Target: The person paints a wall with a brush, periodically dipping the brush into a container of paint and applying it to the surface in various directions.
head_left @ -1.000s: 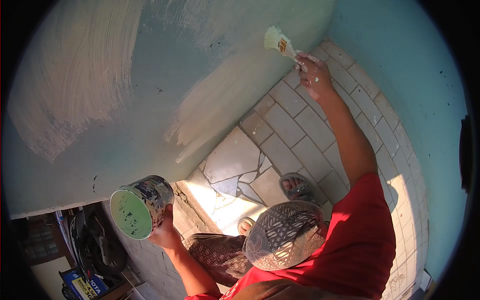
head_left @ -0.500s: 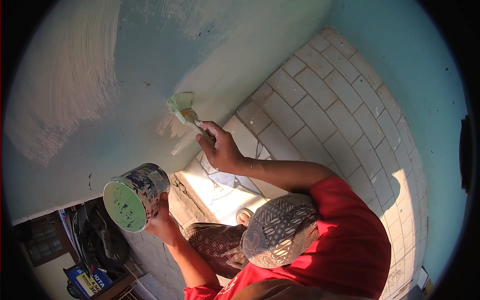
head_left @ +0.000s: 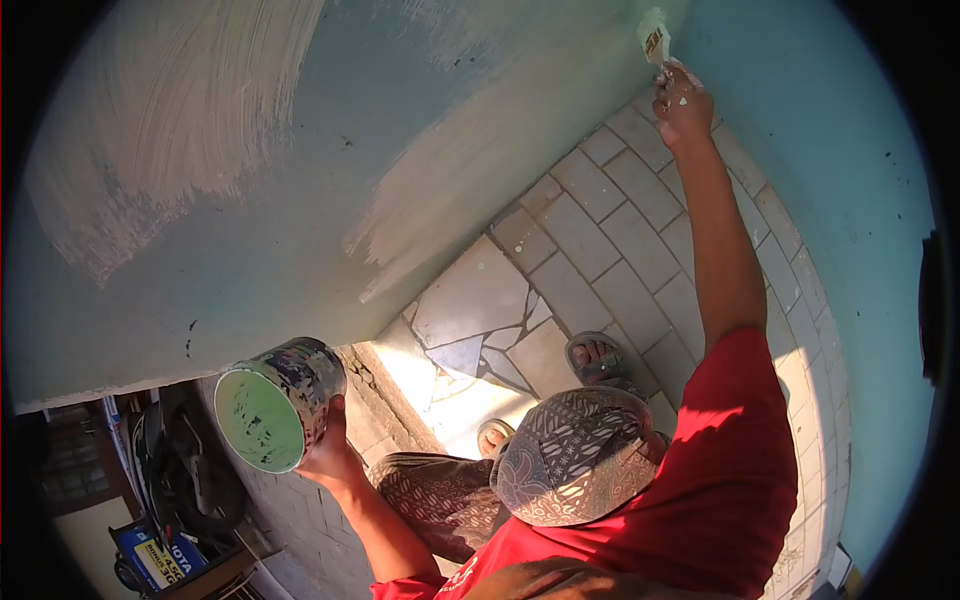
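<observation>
My left hand (head_left: 333,455) is wrapped around a paint-spattered can (head_left: 318,362), which is tilted so its pale green inside with dark specks faces me. At the end of my stretched right arm, my right hand (head_left: 686,108) grips a paintbrush (head_left: 655,42) by its handle. The brush's bristles are coated pale green and are at the far part of the painted wall (head_left: 330,200), near the corner with the turquoise wall (head_left: 800,120). Pale, streaky strokes cover parts of the painted wall.
Light floor tiles (head_left: 600,225) and a patch of broken tile pieces (head_left: 470,305) lie below. Sandalled feet (head_left: 600,360) and a patterned cap (head_left: 570,460) are in view. A parked motorbike (head_left: 205,480) and a blue-yellow sign (head_left: 160,555) stand at the lower left.
My right hand has carried the paintbrush from mid-wall up and right to the far corner, the arm straightening. My left hand still holds the can in nearly the same place.
</observation>
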A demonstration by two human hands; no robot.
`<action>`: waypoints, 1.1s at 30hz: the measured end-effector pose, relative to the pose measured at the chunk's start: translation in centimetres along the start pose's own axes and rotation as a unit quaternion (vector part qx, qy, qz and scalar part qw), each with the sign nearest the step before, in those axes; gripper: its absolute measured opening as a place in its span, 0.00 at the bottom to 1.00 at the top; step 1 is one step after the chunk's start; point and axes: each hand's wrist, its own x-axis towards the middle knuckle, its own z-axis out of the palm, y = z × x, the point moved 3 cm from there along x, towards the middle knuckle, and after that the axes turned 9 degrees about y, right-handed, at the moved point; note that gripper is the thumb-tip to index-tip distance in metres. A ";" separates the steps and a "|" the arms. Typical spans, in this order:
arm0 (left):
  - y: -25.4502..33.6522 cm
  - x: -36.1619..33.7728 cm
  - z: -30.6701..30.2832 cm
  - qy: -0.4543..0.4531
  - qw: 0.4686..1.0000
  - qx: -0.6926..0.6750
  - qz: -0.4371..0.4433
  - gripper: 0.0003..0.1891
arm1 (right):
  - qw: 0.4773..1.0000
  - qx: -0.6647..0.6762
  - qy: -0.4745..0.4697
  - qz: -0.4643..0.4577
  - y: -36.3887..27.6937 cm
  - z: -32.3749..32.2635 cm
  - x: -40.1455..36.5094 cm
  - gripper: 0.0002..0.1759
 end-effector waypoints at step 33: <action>3.4 -1.4 -0.6 0.013 0.995 0.029 0.096 0.39 | 0.995 0.082 -0.030 0.053 -7.4 2.2 -12.4 0.18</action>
